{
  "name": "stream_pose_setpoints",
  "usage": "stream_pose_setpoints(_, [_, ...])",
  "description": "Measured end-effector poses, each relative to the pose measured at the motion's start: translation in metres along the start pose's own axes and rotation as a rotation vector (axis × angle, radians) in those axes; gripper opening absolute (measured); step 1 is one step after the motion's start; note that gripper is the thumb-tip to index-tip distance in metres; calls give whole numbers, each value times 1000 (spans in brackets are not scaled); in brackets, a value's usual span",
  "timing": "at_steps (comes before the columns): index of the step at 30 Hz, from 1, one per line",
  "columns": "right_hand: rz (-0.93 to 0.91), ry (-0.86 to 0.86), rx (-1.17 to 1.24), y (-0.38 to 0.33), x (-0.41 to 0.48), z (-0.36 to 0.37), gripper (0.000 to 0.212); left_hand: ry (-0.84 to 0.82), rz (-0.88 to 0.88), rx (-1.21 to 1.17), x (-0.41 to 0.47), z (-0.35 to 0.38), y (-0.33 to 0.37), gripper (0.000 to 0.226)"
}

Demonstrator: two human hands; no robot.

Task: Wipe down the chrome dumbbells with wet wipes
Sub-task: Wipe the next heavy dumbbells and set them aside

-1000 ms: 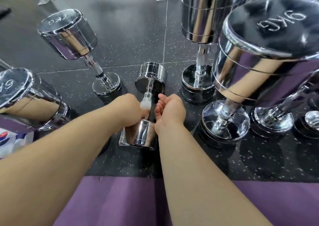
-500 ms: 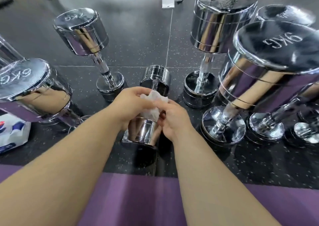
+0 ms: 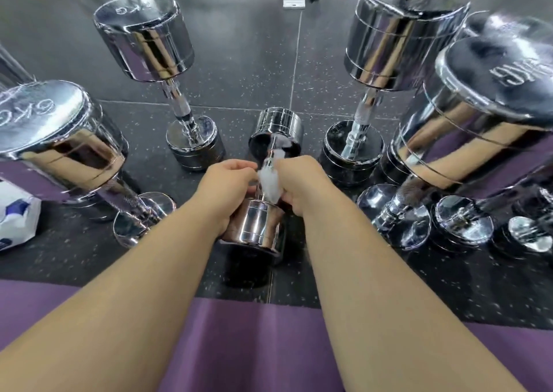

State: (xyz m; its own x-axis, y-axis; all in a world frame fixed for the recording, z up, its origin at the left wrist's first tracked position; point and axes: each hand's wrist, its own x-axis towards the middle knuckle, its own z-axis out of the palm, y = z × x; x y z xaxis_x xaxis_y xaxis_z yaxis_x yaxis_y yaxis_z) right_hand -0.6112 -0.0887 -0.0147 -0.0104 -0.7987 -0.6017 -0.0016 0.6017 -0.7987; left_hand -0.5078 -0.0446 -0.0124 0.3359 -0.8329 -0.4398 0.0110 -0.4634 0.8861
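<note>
The small dumbbell (image 3: 254, 227) is laid on the floor (image 3: 239, 71) approx. mid-floor, just past the purple mat (image 3: 254, 346), w/ bigger dumbbells (image 3: 401, 38) stood on end either side. A wet wipe (image 3: 269, 186) is wrapped round its handle & clasped by the right grip (image 3: 302, 185), fingers curled. The left grip (image 3: 227, 188) is likewise closed, fingertips pinched on the wipe's left side.

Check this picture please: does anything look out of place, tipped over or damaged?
Only the small dumbbell is tipped, while the other dumbbells stand on end. That is expected: the left hand holds it and the right hand wraps the wet wipe round its handle. No spill or damage shows.
</note>
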Motion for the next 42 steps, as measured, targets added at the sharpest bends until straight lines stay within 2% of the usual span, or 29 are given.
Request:
stream_pose_setpoints(1, [6,19,79,0,1,4,6,1,0,-9,0,-2,-1,18])
stream_pose_setpoints(3, [-6,45,149,-5,-7,11,28,5,2,-16,3,-2,-2,18])
stream_pose_setpoints(5, [2,-26,33,-6,-4,14,31,44,11,3,7,-2,-5,19])
stream_pose_setpoints(7, [74,-200,-99,-9,-10,5,18,76,14,40,11,-4,-6,21])
stream_pose_setpoints(9, [150,-403,-136,-13,-19,-9,22,89,9,53,13,-7,-7,18])
stream_pose_setpoints(10, [154,-431,-207,-15,-23,-12,23,96,6,59,14,-10,-7,16])
stream_pose_setpoints(13, [62,-308,-379,-19,-18,-5,27,129,-2,71,17,-16,-10,13])
stream_pose_setpoints(16, [14,-150,-109,-7,-7,13,27,159,-6,42,19,-21,-12,13])
stream_pose_setpoints(18, [104,-158,141,0,-2,24,18,153,-10,39,21,-22,-12,14])
stream_pose_setpoints(20, [180,-238,233,2,5,24,20,133,-10,35,21,-21,-11,14])
stream_pose_setpoints(22, [227,-357,184,4,3,15,25,113,-19,9,18,-18,-10,17])
stream_pose_setpoints(24, [240,-376,58,10,3,10,36,96,-36,0,15,-14,-7,16])
stream_pose_setpoints(25, [239,-325,51,11,2,10,36,85,-41,-16,12,-12,-6,15])
stream_pose_setpoints(28, [143,-141,243,1,2,11,23,58,-9,-21,8,-6,-3,12])
stream_pose_setpoints(29, [85,-115,240,-3,3,9,27,54,2,-10,7,-4,-3,12])
stream_pose_setpoints(32, [-43,-121,-47,-9,-9,-2,40,30,24,52,6,-1,-2,13])
stream_pose_setpoints(34, [-59,-135,-360,-12,-23,-9,31,34,30,72,4,0,-1,13])
stream_pose_setpoints(36, [-12,-207,-668,-21,-36,-12,5,58,25,74,4,-1,-1,13])
stream_pose_setpoints(37, [-13,-226,-756,-25,-34,-15,17,71,14,61,3,-1,-1,13])
stream_pose_setpoints(38, [-36,-225,-805,-28,-35,-15,22,80,7,52,2,-2,-1,13])
stream_pose_setpoints(39, [-83,-210,-810,-29,-33,-15,18,91,11,42,2,-4,-2,13])
stream_pose_setpoints(40, [-152,-146,-796,-27,-33,-12,10,102,13,45,2,-6,-3,13])
stream_pose_setpoints(42, [-364,35,-702,-15,-26,-6,22,118,22,61,3,-8,-3,12])
